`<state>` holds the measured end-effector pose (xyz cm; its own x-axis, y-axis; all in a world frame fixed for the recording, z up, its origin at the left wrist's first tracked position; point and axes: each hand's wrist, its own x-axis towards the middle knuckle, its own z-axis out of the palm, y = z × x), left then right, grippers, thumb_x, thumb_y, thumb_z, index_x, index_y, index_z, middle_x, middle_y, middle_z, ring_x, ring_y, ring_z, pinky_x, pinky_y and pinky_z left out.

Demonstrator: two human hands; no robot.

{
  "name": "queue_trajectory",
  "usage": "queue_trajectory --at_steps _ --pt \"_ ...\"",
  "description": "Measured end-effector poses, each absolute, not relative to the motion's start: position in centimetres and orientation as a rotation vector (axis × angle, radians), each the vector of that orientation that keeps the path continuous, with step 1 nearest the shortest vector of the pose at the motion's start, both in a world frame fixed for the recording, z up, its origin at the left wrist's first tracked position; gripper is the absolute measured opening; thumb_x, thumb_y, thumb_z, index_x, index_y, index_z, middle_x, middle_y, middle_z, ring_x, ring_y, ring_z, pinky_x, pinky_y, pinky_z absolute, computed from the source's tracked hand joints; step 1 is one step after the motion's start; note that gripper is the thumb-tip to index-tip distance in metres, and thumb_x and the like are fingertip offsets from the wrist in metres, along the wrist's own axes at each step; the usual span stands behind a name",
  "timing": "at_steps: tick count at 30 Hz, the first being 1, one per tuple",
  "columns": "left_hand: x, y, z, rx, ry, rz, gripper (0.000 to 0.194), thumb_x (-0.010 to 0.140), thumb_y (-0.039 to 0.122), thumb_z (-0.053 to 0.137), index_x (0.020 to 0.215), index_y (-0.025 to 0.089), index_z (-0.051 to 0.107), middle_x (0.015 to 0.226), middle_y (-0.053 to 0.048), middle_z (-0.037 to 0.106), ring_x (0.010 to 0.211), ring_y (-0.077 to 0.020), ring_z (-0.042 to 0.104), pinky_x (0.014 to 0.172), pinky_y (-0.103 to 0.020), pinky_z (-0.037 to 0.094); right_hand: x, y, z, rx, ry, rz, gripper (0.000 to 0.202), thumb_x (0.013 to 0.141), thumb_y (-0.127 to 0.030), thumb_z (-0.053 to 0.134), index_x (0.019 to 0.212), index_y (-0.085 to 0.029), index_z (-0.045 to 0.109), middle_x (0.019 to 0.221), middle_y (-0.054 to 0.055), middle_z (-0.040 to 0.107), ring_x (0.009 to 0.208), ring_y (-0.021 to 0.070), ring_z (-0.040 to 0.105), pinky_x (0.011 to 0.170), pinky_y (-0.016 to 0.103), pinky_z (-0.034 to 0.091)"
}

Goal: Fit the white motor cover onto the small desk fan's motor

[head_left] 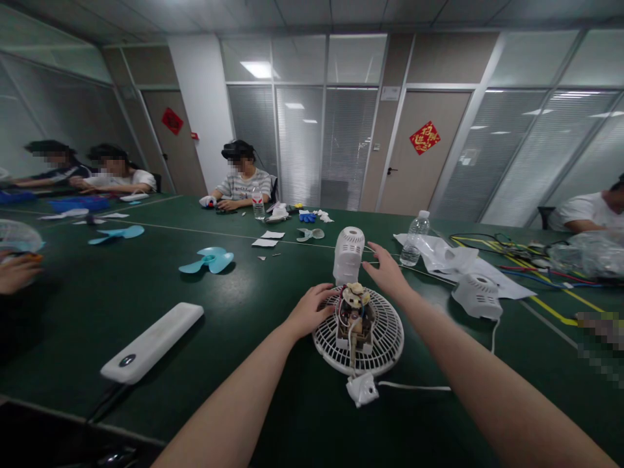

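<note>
In front of me a round white fan grille (390,331) lies on the green table, with an exposed fan motor (355,318) and its wires on top. My left hand (312,311) rests at the grille's left edge beside the motor, fingers stretched out. Beyond the grille stands a white vented motor cover (350,250). My right hand (385,270) is just right of that cover, fingers apart; whether the fingertips touch it I cannot tell. Nearest me, a small white plastic part (363,390) with a cord lies at the grille's front edge.
A white power bank (153,344) and blue fan blades (208,260) lie left. At right are a water bottle (416,240), another white cover (478,297), crumpled plastic sheeting (446,257) and cables (526,250). Other people sit around the table; one hand (17,270) shows at far left.
</note>
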<state>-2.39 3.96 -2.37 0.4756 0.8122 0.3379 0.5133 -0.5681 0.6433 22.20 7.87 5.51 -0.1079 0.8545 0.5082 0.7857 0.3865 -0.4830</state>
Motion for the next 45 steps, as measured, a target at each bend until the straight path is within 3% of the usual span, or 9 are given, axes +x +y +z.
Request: queue_trajectory --at_steps 5,11,20,28,33,45 --pt "-2.3 3.6 -1.9 2.232 0.892 0.95 0.05 0.084 0.034 0.058 0.133 0.026 0.05 0.141 -0.006 0.048 0.13 -0.0259 0.043 0.112 -0.043 0.03 20.4 12.7 6.1 -1.362 -1.913 0.15 0.08 0.072 -0.036 0.069 0.142 -0.02 0.033 0.148 0.014 0.029 0.139 0.0316 0.026 0.113 0.05 0.026" --pt "-2.0 2.3 -0.9 2.192 0.767 0.998 0.07 0.084 0.042 0.059 0.145 0.025 0.03 0.144 -0.007 0.046 0.13 -0.0283 0.044 0.111 -0.044 0.032 20.5 14.2 6.0 -1.284 -1.919 0.203 0.071 0.07 -0.032 0.072 0.133 -0.022 0.041 0.133 0.01 0.048 0.126 0.0278 0.046 0.106 0.048 0.038" --pt "-1.3 1.3 -0.9 2.282 0.862 0.906 0.097 0.068 0.056 0.072 0.146 0.019 0.027 0.144 -0.015 0.043 0.129 -0.0345 0.042 0.11 -0.048 0.032 21.5 13.2 5.8 -1.255 -1.811 0.188 0.071 0.073 -0.035 0.069 0.136 -0.026 0.037 0.139 0.009 0.043 0.118 0.027 0.052 0.1 0.047 0.044" --pt "-1.2 1.3 -1.0 2.249 0.908 0.9 0.091 0.072 0.055 0.069 0.146 0.022 0.028 0.142 -0.014 0.045 0.128 -0.0347 0.043 0.108 -0.05 0.033 21.8 12.4 5.9 -1.261 -1.811 0.145 0.071 0.076 -0.034 0.065 0.139 -0.025 0.032 0.143 0.01 0.038 0.125 0.0267 0.047 0.105 0.046 0.041" --pt "-1.2 1.3 -1.0 2.249 0.916 0.895 0.089 0.073 0.055 0.068 0.145 0.022 0.029 0.142 -0.013 0.045 0.128 -0.034 0.043 0.107 -0.049 0.034 20.9 12.5 5.6 -1.276 -1.897 0.145 0.072 0.074 -0.034 0.069 0.137 -0.027 0.037 0.143 0.008 0.04 0.127 0.0263 0.046 0.107 0.044 0.038" --pt "-1.2 1.0 -0.4 2.294 0.869 0.915 0.087 0.074 0.055 0.067 0.145 0.019 0.029 0.143 -0.012 0.044 0.128 -0.0312 0.044 0.109 -0.048 0.032 21.2 13.3 4.8 -1.435 -1.856 0.163 0.072 0.08 -0.039 0.061 0.142 -0.024 0.028 0.142 0.012 0.043 0.125 0.032 0.048 0.104 0.051 0.038"
